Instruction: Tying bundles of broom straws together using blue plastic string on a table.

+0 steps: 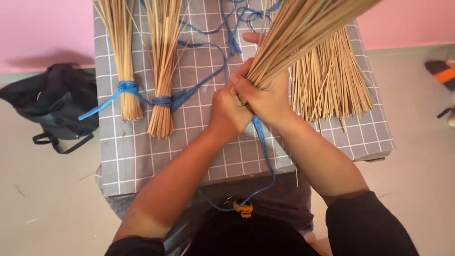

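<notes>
— Nearest the lens, what do you see?

— Dark sleeves, then 2 bare forearms running up to the hands. Left hand (228, 114) and right hand (268, 97) are pressed together at the middle of the surface (142, 166), which is covered in a grey checked cloth.

— Are they gripping anything?

— Both are clenched. The right hand is wrapped around the butt end of a stick bundle (303, 33). The left hand is fisted just beside it, touching it, seemingly pinching the blue cord (265, 156) where it meets the bundle, though the exact grip is hidden.

— Which way does that bundle lie?

— Its long axis runs from the hands up and to the right, fanning out toward the top edge of the view. The butt end sits in the right hand, so that hand is the nearer one. The cord trails down from the hands, off the surface's near edge, into the lap.

— And around them?

— Counted: 2 tied bundles (142, 71) lie to the left, each bound with blue cord, long axes pointing away from the person. 1 loose pile of sticks (332, 85) lies just right of the hands, under the held bundle. 1 black bag (57, 104) sits on the floor, well apart to the left.
</notes>
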